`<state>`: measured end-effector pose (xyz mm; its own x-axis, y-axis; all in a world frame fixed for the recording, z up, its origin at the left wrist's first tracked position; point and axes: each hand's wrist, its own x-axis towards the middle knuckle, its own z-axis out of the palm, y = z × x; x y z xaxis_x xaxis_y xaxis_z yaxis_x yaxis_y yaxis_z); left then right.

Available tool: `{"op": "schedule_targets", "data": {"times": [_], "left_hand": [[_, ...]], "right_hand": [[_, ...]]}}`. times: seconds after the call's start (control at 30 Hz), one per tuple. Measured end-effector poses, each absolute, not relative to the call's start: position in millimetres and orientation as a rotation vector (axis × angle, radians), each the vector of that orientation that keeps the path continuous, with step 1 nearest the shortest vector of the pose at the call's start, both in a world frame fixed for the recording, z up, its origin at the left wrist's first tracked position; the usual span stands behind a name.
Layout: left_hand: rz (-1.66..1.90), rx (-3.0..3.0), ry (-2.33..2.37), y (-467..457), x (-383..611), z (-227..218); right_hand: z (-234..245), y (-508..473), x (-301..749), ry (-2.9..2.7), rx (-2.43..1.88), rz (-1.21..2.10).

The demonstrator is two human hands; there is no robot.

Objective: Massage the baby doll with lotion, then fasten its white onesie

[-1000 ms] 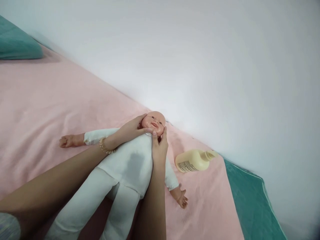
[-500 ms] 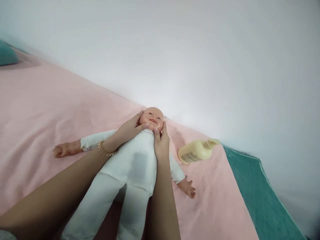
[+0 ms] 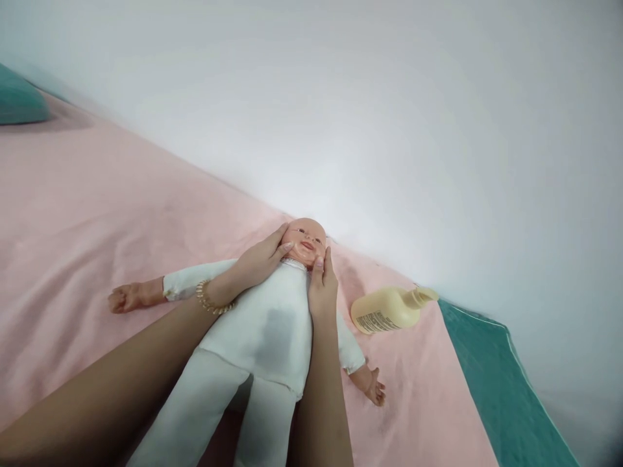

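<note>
A baby doll (image 3: pixel 265 327) in white clothes lies on its back on a pink blanket (image 3: pixel 97 214), head toward the wall, arms spread. My left hand (image 3: pixel 257 261), with a gold bracelet on the wrist, rests on the doll's shoulder, and its fingers cup the left side of the doll's face. On the other side, my right hand (image 3: pixel 322 290) lies along the doll's chest with thumb and fingertips touching the chin and cheek. Both hands have fingers stretched flat against the doll and hold nothing else.
A cream lotion bottle (image 3: pixel 389 310) lies on its side on the blanket, right of the doll's head. A teal sheet (image 3: pixel 491 383) shows at the right, a teal pillow (image 3: pixel 19 104) at the far left. A white wall (image 3: pixel 389 130) runs behind the bed.
My fingertips shifted slightly along the doll's chin and cheeks. The view drifted, so the doll and bottle sit a little to the right.
</note>
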<state>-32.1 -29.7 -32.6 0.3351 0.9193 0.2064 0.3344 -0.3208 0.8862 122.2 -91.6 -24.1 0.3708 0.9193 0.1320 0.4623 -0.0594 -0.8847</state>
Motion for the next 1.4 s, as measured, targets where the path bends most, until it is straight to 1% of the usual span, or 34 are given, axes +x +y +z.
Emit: {"op": "schedule_targets", "data": {"times": [0.27, 0.5, 1.03, 1.2, 1.4], "left_hand": [[0.958, 1.850, 1.070, -26, -32, -34], [1.006, 1.732, 0.973, -33, -31, -26], [0.956, 1.867, 1.152, -36, -31, -25], [0.989, 1.844, 1.120, -34, -30, -27], [1.013, 1.817, 1.069, -35, -31, -24]], "right_hand": [[-17, -93, 116, -1.177, -1.630, 0.704], [-16, -94, 116, -1.181, -1.669, 0.661], [-25, -91, 122, -1.267, -1.684, 0.592], [-26, -89, 122, -1.267, -1.666, 0.559], [-23, -91, 121, -1.229, -1.666, 0.623]]}}
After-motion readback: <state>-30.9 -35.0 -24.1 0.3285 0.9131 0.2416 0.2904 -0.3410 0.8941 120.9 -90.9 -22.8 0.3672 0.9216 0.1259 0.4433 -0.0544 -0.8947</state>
